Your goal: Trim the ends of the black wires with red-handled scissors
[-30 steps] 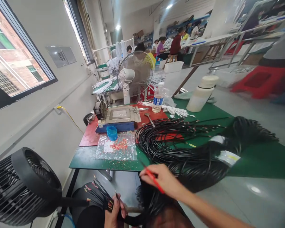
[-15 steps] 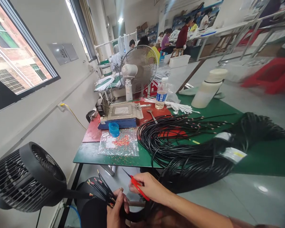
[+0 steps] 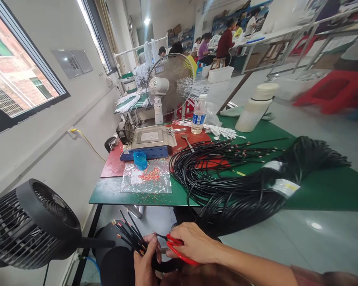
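Head view, nearest the bottom edge: left hand (image 3: pixel 145 262) is gripping a bunch of black wires (image 3: pixel 128 235), fingers curled tight around them, the stripped coloured tips fanning up-left. Right hand (image 3: pixel 192 244) is coming in from the right, fingers closed around red-handled snips (image 3: pixel 176 247), the tool's tip sitting just beside the left fingers at the bunch. No readable writing on either.

Left of the hands a black floor fan (image 3: pixel 30 224) is standing, its pole crossing behind the wires. Past the hands, the green table (image 3: pixel 113 193) is carrying a big black cable coil (image 3: pixel 241 182) with white tags, text too small to read. A clear bag (image 3: pixel 146 178) with red bits is lying near the edge, a blue cup (image 3: pixel 140 160) touching it. Behind, a blue-based machine (image 3: pixel 149 143), a water bottle (image 3: pixel 199 115) with a blue label, unreadable, a white desk fan (image 3: pixel 170 85). Far back, other people are sitting at benches.
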`<state>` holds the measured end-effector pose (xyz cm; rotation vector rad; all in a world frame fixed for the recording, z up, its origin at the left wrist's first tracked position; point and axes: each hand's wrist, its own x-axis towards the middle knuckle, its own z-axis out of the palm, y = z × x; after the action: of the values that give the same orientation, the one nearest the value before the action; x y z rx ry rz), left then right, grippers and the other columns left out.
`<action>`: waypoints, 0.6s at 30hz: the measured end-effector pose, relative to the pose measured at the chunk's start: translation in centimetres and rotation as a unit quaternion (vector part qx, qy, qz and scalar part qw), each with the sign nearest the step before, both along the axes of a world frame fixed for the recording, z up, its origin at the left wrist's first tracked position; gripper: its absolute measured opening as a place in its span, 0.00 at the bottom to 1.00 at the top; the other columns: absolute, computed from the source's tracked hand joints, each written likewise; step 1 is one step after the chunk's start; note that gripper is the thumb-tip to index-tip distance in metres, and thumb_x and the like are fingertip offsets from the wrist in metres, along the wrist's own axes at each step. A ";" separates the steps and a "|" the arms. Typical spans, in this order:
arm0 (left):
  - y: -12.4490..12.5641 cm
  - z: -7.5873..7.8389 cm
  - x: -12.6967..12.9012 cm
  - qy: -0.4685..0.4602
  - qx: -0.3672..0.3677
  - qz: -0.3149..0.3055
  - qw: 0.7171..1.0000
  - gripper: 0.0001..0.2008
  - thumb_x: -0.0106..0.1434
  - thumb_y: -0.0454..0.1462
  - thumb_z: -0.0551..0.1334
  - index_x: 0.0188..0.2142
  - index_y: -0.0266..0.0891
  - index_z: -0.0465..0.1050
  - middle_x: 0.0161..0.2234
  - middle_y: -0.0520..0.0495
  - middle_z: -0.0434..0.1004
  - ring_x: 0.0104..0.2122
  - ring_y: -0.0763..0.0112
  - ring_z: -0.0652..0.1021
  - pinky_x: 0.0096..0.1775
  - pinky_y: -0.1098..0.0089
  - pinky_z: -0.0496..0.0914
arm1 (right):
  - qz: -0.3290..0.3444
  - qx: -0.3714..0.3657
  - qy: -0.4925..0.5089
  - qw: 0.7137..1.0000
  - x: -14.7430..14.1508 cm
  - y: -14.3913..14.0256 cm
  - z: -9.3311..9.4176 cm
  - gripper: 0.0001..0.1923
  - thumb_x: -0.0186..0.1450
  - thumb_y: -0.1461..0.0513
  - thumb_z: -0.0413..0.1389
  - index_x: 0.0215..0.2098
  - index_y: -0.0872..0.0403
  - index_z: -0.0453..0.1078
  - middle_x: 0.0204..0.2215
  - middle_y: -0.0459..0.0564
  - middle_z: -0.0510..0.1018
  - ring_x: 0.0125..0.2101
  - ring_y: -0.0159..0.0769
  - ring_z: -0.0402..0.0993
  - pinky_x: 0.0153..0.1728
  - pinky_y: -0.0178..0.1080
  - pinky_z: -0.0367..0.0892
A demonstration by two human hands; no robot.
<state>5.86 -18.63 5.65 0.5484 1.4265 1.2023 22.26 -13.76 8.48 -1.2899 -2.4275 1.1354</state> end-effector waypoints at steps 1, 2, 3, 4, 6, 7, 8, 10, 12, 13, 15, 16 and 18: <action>0.0 0.0 0.0 0.001 -0.002 0.003 1.000 0.10 0.50 0.41 0.63 0.23 0.35 0.68 0.12 0.57 0.62 0.15 0.83 0.61 0.23 0.74 0.55 | -0.005 -0.003 0.004 1.000 0.0 0.0 -0.1 0.23 0.58 0.46 0.51 0.17 0.56 0.66 0.14 0.43 0.62 0.18 0.26 0.50 0.21 0.31 0.45; 0.0 0.0 0.0 0.001 -0.003 0.003 1.000 0.10 0.50 0.41 0.63 0.24 0.34 0.68 0.13 0.57 0.62 0.15 0.83 0.61 0.23 0.74 0.55 | -0.008 -0.009 0.009 1.000 0.0 0.0 -0.1 0.24 0.58 0.47 0.51 0.16 0.56 0.65 0.13 0.42 0.59 0.18 0.25 0.47 0.21 0.31 0.44; 0.0 0.0 0.0 0.000 -0.003 0.000 1.000 0.10 0.50 0.41 0.63 0.24 0.34 0.68 0.13 0.57 0.62 0.15 0.83 0.61 0.23 0.75 0.55 | -0.010 -0.018 0.016 1.000 -0.1 0.0 -0.1 0.24 0.58 0.47 0.51 0.15 0.57 0.63 0.13 0.41 0.56 0.18 0.25 0.45 0.20 0.31 0.43; 0.0 0.1 0.0 0.000 -0.001 -0.004 1.000 0.11 0.50 0.41 0.63 0.24 0.34 0.68 0.13 0.58 0.62 0.15 0.83 0.61 0.23 0.74 0.55 | -0.012 -0.030 0.025 0.999 -0.1 -0.1 -0.2 0.25 0.58 0.47 0.51 0.14 0.57 0.62 0.13 0.40 0.53 0.18 0.24 0.43 0.20 0.31 0.43; 0.0 0.3 0.0 -0.001 0.003 -0.016 1.000 0.11 0.51 0.42 0.62 0.22 0.35 0.67 0.12 0.57 0.61 0.15 0.82 0.61 0.24 0.74 0.55 | -0.019 -0.055 0.045 0.997 -0.2 -0.2 -0.2 0.26 0.58 0.48 0.51 0.13 0.58 0.58 0.13 0.40 0.49 0.17 0.23 0.42 0.19 0.30 0.42; 0.0 0.4 0.0 -0.002 0.005 -0.021 1.000 0.11 0.51 0.42 0.62 0.22 0.35 0.67 0.12 0.57 0.61 0.15 0.82 0.61 0.24 0.74 0.55 | -0.025 -0.070 0.054 0.996 -0.3 -0.2 -0.2 0.26 0.58 0.49 0.52 0.12 0.58 0.57 0.13 0.40 0.48 0.17 0.23 0.42 0.18 0.30 0.42; 0.0 0.5 0.0 -0.003 0.005 -0.025 1.000 0.11 0.51 0.42 0.62 0.22 0.35 0.67 0.12 0.57 0.61 0.15 0.82 0.61 0.24 0.74 0.55 | -0.033 -0.089 0.064 0.993 -0.3 -0.3 -0.3 0.25 0.57 0.49 0.53 0.12 0.58 0.56 0.12 0.40 0.48 0.17 0.22 0.43 0.18 0.30 0.42; 0.0 0.4 -0.1 -0.004 0.009 -0.027 1.000 0.11 0.50 0.42 0.62 0.21 0.36 0.67 0.12 0.57 0.61 0.16 0.81 0.61 0.24 0.73 0.55 | -0.048 -0.130 0.087 0.987 -0.4 -0.3 -0.4 0.23 0.57 0.51 0.53 0.13 0.58 0.57 0.11 0.40 0.50 0.16 0.22 0.46 0.17 0.29 0.42; -0.2 -0.1 -0.2 -0.007 0.010 -0.020 1.000 0.11 0.50 0.42 0.63 0.24 0.35 0.68 0.12 0.57 0.62 0.17 0.80 0.63 0.26 0.72 0.56 | -0.060 -0.167 0.123 0.976 -0.5 -0.3 -0.6 0.22 0.56 0.51 0.54 0.14 0.58 0.59 0.11 0.41 0.55 0.15 0.22 0.50 0.16 0.29 0.44; -0.2 -0.4 -0.3 -0.010 0.009 -0.013 1.000 0.11 0.49 0.42 0.63 0.27 0.35 0.69 0.12 0.56 0.64 0.18 0.79 0.64 0.27 0.72 0.57 | -0.070 -0.183 0.148 0.969 -0.6 -0.3 -0.8 0.23 0.56 0.50 0.54 0.14 0.58 0.60 0.11 0.41 0.56 0.15 0.22 0.50 0.16 0.28 0.44; -0.5 -1.2 -0.4 -0.020 0.004 -0.005 1.000 0.15 0.48 0.42 0.64 0.33 0.35 0.70 0.14 0.55 0.67 0.19 0.78 0.66 0.28 0.72 0.58 | -0.100 -0.224 0.206 0.947 -1.0 -0.1 -1.1 0.24 0.56 0.48 0.53 0.14 0.58 0.60 0.10 0.41 0.58 0.13 0.22 0.51 0.15 0.28 0.45; -0.6 -1.5 -0.4 -0.024 0.003 -0.007 1.000 0.17 0.47 0.41 0.65 0.36 0.35 0.69 0.14 0.55 0.68 0.20 0.77 0.67 0.29 0.72 0.58 | -0.120 -0.253 0.236 0.930 -1.2 0.1 -1.3 0.25 0.55 0.47 0.53 0.14 0.57 0.60 0.09 0.41 0.58 0.13 0.22 0.51 0.14 0.28 0.45; -0.7 -1.9 -0.5 -0.031 0.003 -0.013 0.999 0.18 0.47 0.41 0.65 0.37 0.35 0.69 0.15 0.55 0.68 0.21 0.77 0.68 0.29 0.72 0.58 | -0.159 -0.319 0.288 0.889 -1.8 0.4 -1.4 0.25 0.54 0.45 0.53 0.15 0.57 0.61 0.08 0.39 0.57 0.11 0.22 0.50 0.14 0.28 0.45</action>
<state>5.37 -19.29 3.76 0.5280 1.3595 1.1937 20.47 -13.31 7.06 -1.1841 -1.3995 1.9481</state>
